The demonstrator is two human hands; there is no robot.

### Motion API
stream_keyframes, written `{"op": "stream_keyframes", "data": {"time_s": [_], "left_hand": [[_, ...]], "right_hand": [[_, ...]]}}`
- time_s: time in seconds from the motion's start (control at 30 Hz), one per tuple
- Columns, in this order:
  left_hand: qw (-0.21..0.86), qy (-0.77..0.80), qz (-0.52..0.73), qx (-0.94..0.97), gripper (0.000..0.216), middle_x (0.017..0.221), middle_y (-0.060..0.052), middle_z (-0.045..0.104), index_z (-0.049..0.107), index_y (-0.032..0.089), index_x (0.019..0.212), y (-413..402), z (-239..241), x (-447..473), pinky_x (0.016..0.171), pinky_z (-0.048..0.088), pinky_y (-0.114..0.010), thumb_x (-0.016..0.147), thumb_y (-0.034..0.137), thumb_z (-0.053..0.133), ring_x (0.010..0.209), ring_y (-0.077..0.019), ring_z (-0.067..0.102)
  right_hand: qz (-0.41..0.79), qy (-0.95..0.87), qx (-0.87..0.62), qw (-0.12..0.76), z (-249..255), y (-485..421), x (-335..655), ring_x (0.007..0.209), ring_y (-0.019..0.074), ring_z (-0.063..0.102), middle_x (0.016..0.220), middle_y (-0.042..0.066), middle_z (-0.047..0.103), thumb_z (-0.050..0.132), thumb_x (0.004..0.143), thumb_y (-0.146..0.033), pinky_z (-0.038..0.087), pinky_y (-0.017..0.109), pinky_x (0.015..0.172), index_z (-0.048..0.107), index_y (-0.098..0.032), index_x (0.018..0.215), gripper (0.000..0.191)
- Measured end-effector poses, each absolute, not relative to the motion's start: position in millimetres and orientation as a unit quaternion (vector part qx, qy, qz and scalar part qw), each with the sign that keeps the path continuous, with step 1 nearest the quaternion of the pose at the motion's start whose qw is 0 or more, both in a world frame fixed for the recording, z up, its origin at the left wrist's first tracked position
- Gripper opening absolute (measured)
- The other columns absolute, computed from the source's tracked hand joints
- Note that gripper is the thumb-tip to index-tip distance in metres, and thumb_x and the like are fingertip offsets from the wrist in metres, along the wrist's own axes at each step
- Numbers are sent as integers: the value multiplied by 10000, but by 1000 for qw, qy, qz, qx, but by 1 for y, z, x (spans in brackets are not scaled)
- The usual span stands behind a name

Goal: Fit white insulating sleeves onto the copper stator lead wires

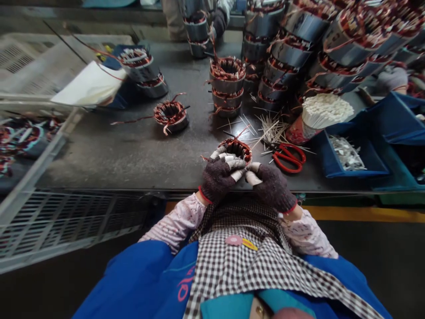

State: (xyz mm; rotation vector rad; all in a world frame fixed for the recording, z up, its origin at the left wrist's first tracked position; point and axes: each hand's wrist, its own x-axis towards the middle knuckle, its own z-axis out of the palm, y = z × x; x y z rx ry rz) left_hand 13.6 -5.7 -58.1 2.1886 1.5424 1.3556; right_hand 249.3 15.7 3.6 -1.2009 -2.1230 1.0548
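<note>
A small motor stator [245, 149] with copper windings lies near the table's front edge, right in front of me. My left hand [222, 175], in a dark knit glove with pale wrapped fingertips, is closed over its near left rim. At the stator's near right side, my right hand [272, 182] is closed in a pinch, its fingertips almost meeting the left ones. Whatever sits between those fingertips is too small to make out. Red-handled scissors [289, 158] lie just right of my right hand, beside loose thin white sticks [272, 128].
Another stator [171, 116] lies left of centre. Stacked stators [227, 84] stand behind, with taller stacks [288, 51] at the right. A red cup [300, 130] holds white sticks by blue bins [348, 170]. Plastic crates [73, 212] flank the left. A co-worker's gloved hand [219, 23] shows at the back.
</note>
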Motion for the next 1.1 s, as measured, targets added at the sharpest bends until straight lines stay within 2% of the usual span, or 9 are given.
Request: {"op": "stream_keyframes", "data": {"time_s": [0.1,0.2,0.27,0.43,0.6,0.73,0.83,0.93,1.1], "left_hand": [[76,519,434,733,153,1353,-58,1008,988,327,1198,-8,-53,13,1530,574,-799,1121,321,856,1345,-360,949],[96,526,421,732,317,1496,-97,981,964,343,1386,-9,-50,7,1520,590,-827,1073,378,928,1505,-427,899],[115,537,411,728,349,1456,-72,992,966,413,1364,-9,-49,2,1484,641,-812,1016,400,988,1513,-442,890],[142,529,398,736,135,1183,5,1011,977,490,1100,-6,-48,-4,1485,618,-874,1018,383,967,1282,-423,949],[159,495,388,761,182,1204,-31,1014,993,497,1149,-4,-50,-2,1404,703,-834,973,458,968,1246,-444,955],[108,513,418,741,372,1251,-35,1020,996,522,1314,-9,-53,0,1315,763,-815,948,461,983,1272,-478,958],[77,546,448,704,623,1270,22,1021,963,610,1469,-13,-56,0,1260,778,-837,881,420,1040,1360,-523,937],[76,547,465,692,650,1175,83,1017,969,687,1411,-12,-62,0,1262,769,-856,838,390,1051,1264,-513,957],[52,558,479,676,590,1195,43,1021,978,631,1421,1,-69,21,1341,701,-927,896,363,992,1183,-514,977]], "right_hand": [[522,-707,-388,276,8,11,257,800,253,801,909,38,863,770,1177,-579,708,392,761,904,-298,1031,344],[563,-649,-382,342,0,14,252,833,270,798,1000,74,858,799,1111,-799,729,432,757,866,-317,1013,496],[595,-629,-371,335,-9,13,245,827,277,785,987,78,837,819,1050,-879,728,446,754,845,-317,1010,564],[624,-587,-412,311,-9,-11,240,726,226,669,844,19,769,897,1033,-795,610,365,661,804,-290,971,518],[633,-598,-368,326,21,7,201,752,197,673,768,-21,704,888,1089,-690,609,304,692,786,-271,970,447],[657,-574,-339,352,27,37,183,655,144,633,760,-50,737,859,1114,-724,546,237,585,782,-266,1017,474],[600,-569,-380,414,20,46,226,641,167,702,797,-31,796,872,1094,-730,543,256,549,825,-271,1121,462],[441,-487,-515,550,14,71,293,672,167,727,835,-3,824,757,1187,-627,543,271,591,800,-266,1188,364],[170,-470,-631,593,8,146,340,1171,239,878,1224,106,931,816,1148,-319,699,359,1108,770,-234,1202,111]]}}
